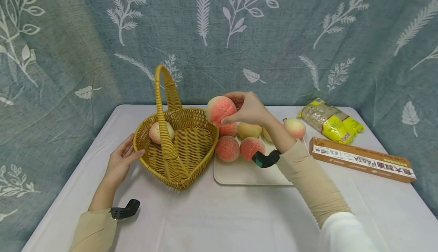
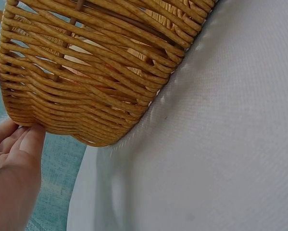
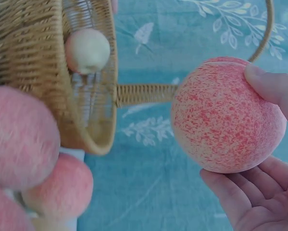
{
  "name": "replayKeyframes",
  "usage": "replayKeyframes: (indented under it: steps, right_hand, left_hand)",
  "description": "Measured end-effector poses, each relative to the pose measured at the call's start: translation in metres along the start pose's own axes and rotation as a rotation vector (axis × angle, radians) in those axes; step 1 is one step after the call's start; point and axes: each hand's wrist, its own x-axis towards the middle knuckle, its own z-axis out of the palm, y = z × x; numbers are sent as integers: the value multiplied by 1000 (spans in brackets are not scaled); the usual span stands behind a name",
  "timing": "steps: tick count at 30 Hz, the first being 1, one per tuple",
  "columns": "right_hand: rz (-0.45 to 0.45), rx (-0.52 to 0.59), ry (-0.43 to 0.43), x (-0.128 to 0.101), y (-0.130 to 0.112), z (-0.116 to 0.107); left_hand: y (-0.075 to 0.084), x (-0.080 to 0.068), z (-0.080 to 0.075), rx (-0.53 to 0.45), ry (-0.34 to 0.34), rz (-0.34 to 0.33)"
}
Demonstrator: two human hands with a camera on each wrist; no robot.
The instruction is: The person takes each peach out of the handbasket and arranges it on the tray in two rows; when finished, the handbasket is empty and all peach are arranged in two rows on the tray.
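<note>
My right hand (image 1: 248, 109) grips a pink-speckled peach (image 1: 220, 110) (image 3: 226, 116) in the air, just right of the wicker basket's (image 1: 178, 145) rim. One pale peach (image 1: 156, 132) (image 3: 87, 50) lies inside the basket, behind its tall handle (image 1: 163, 92). My left hand (image 1: 119, 162) (image 2: 11, 173) rests with straight fingers against the basket's left wall (image 2: 81, 91). Several more peaches (image 1: 239, 141) sit on a cream tray (image 1: 239, 170) to the right of the basket, under my right forearm.
A yellow packet of noodles (image 1: 331, 119) and a long orange pasta box (image 1: 362, 160) lie at the table's right side. A leaf-patterned blue cloth (image 1: 219, 35) hangs behind the white table (image 1: 219, 214).
</note>
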Motion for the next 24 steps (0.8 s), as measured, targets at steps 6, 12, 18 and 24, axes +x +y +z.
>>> replayKeyframes:
  steps: [6,12,18,24]
  right_hand:
    - [42,7,45,-19,10,-20]
    - [121,56,86,-36,24,-34]
    - [180,50,113,-54,41,-48]
    - [228,-3,126,-70,55,-61]
  left_hand:
    - [1,0,0,7,-9,-14]
    - [4,1,-3,28,-11,-7]
    - [5,0,-3,25,-11,-15]
    - [9,0,-2,26,-8,-29]
